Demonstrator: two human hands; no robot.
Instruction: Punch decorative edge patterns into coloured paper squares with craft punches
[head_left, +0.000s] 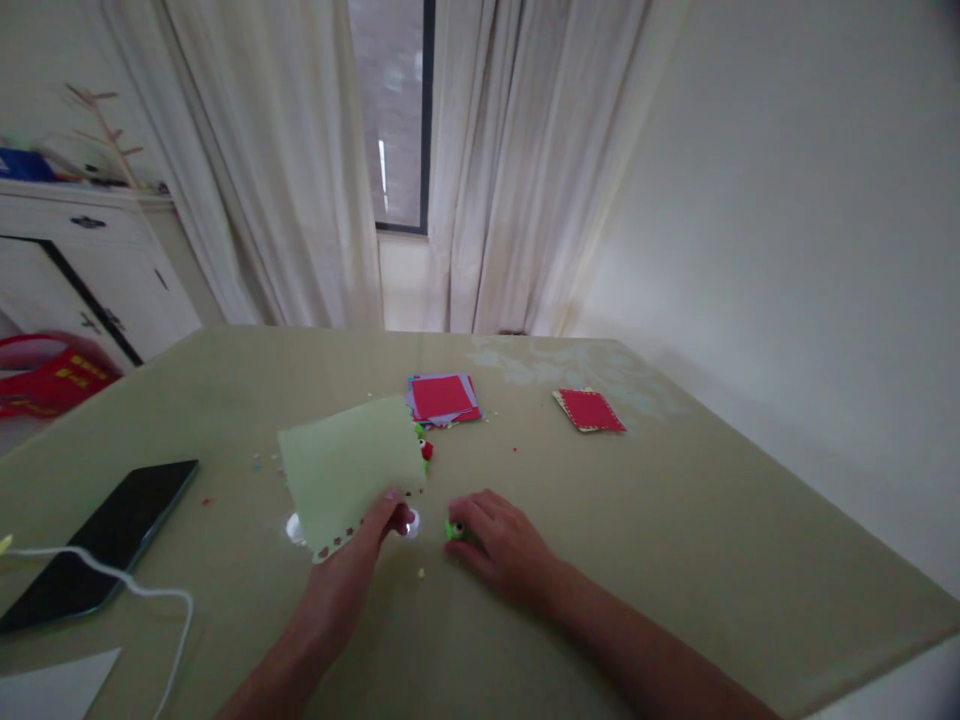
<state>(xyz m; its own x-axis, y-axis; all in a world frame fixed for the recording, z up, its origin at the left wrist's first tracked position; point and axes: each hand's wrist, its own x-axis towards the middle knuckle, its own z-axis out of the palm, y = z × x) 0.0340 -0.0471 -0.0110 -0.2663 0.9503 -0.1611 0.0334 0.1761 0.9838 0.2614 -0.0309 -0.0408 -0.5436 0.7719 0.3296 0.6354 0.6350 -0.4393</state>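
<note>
A pale green sheet of paper (352, 465) is pinched at its lower right corner by my left hand (380, 522), tilted up off the table. Small shapes, a heart and a star among them, are punched along its near edge. My right hand (499, 535) rests on the table, fingers closed around a small green craft punch (454, 530) with a round eye. Most of that punch is hidden by the fingers. Past the sheet's right edge stands a red and green figure-like piece (426, 450) with an eye, partly covered by the paper.
A stack of red and lilac paper squares (442, 397) lies further back, with a red punched-edge square (590, 410) to its right. On the left are a black tablet (105, 535), a white cable (161, 592) and a white sheet (56, 685). Tiny paper bits are scattered about.
</note>
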